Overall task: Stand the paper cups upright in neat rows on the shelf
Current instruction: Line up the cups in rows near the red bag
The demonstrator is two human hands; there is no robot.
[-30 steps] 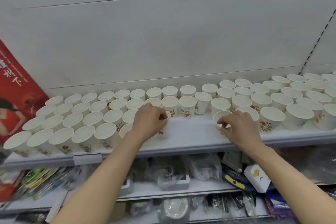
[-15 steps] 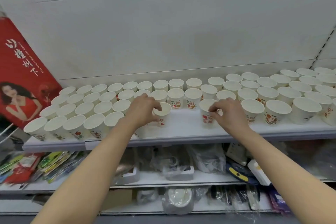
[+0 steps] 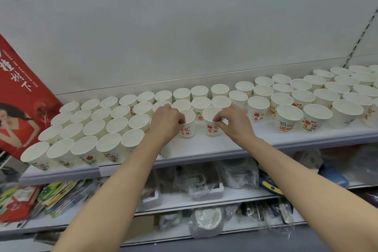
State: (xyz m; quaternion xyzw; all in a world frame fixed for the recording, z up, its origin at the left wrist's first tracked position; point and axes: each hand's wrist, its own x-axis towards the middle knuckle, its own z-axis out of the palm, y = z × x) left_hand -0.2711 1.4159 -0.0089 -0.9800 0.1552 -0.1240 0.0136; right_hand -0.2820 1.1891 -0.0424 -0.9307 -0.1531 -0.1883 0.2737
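Many white paper cups with red and green print stand upright in rows along the white shelf (image 3: 204, 147). My left hand (image 3: 166, 121) pinches the rim of one upright cup (image 3: 187, 127) near the shelf's middle. My right hand (image 3: 233, 124) pinches the rim of a second upright cup (image 3: 211, 124) just to its right. The two cups stand side by side, a small gap apart, in front of the back rows. A block of cups (image 3: 90, 129) fills the left part of the shelf and another block (image 3: 306, 104) fills the right.
A red poster (image 3: 18, 104) leans at the shelf's left end. A bare strip of shelf lies in front of the two held cups. Lower shelves hold plastic-wrapped goods (image 3: 206, 223) and colourful packets (image 3: 41, 196). A white back panel (image 3: 184, 37) rises behind the cups.
My right hand has slid its cup leftward along the shelf until it stands beside the cup in my left hand. The view has shifted a little to the left.
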